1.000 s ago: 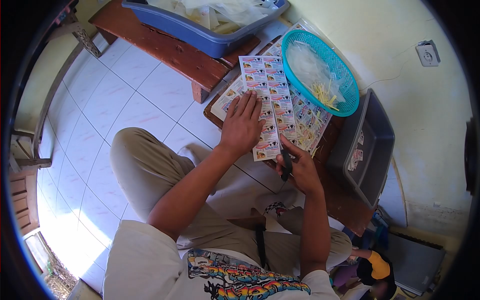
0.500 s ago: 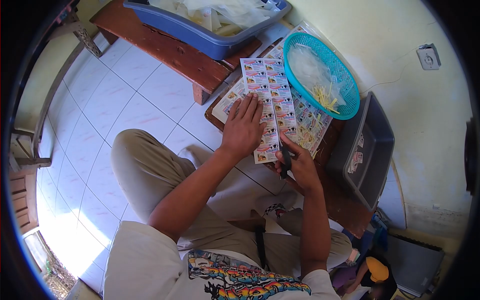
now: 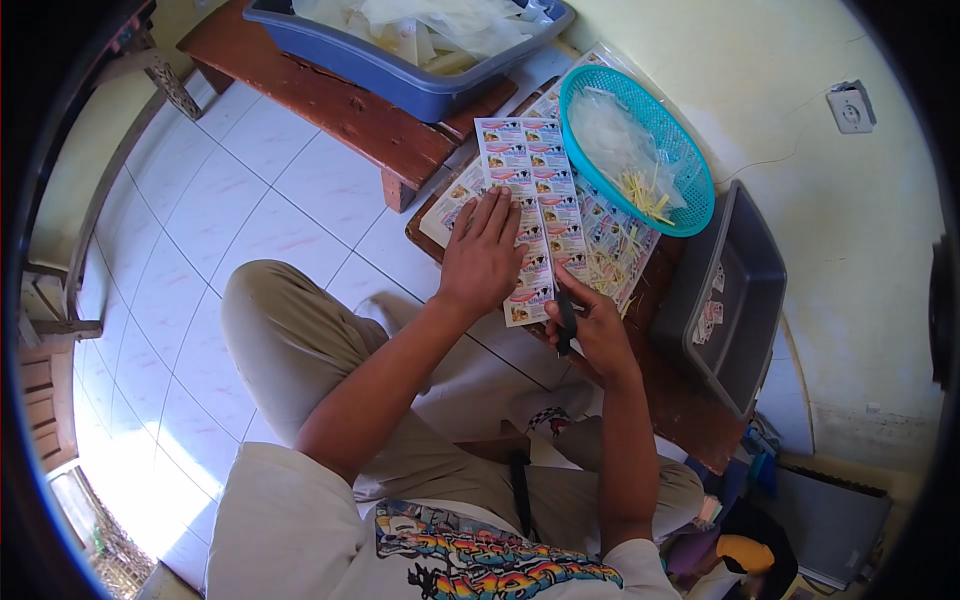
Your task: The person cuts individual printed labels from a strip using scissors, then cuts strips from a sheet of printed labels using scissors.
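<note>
My left hand [image 3: 487, 250] lies flat, fingers stretched out, on a printed sheet of labels [image 3: 528, 152]. The sheet shows two columns of repeated colourful labels, with a thin straight gap between the columns in its lower part. My right hand [image 3: 597, 325] is closed around a black-handled cutting tool [image 3: 567, 318] at the sheet's near edge. Its thumb points up along the gap. The tool's blade is too small to make out, so I cannot tell scissors from a knife. More printed sheets [image 3: 607, 240] lie underneath, with thin yellowish paper strips scattered on them.
A turquoise basket [image 3: 703, 190] with clear plastic bags and paper strips stands at the upper right. Beside it is a grey bin [image 3: 750, 300] holding a few cut labels. A blue tub [image 3: 420, 95] of plastic sits on a wooden bench [image 3: 330, 125]. Another person [image 3: 745, 550] is at lower right.
The view has shifted very slightly. Both hands keep nearly the same place on the sheet, the left flat and the right around the tool.
</note>
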Available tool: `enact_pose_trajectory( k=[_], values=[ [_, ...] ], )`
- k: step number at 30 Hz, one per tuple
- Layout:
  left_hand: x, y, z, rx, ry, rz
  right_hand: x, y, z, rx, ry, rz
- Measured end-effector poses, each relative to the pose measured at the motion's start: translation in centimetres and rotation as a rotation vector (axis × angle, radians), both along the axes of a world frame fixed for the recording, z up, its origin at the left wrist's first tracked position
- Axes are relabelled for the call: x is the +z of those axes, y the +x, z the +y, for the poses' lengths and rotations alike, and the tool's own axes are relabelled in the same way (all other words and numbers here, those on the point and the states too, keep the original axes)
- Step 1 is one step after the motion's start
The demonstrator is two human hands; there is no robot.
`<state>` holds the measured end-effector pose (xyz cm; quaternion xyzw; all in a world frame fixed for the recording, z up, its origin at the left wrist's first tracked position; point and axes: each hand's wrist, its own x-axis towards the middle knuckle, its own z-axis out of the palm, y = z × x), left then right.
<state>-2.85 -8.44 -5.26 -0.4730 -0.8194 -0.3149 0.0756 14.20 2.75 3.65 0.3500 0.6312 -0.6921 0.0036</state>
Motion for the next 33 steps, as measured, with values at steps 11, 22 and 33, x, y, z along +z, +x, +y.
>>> enact_pose_trajectory(
  k=[11,22,33],
  values=[
    [-0.1,-0.1,0.0,0.008,0.015,0.021,0.2,0.0,0.1,-0.011,-0.029,-0.013],
    [0.0,-0.1,0.0,0.013,0.046,0.017,1.4,-0.6,2.1,0.145,0.127,-0.017],
    [0.0,-0.1,0.0,0.015,0.054,0.005,0.8,-0.5,2.7,0.183,0.129,0.012]
  ],
)
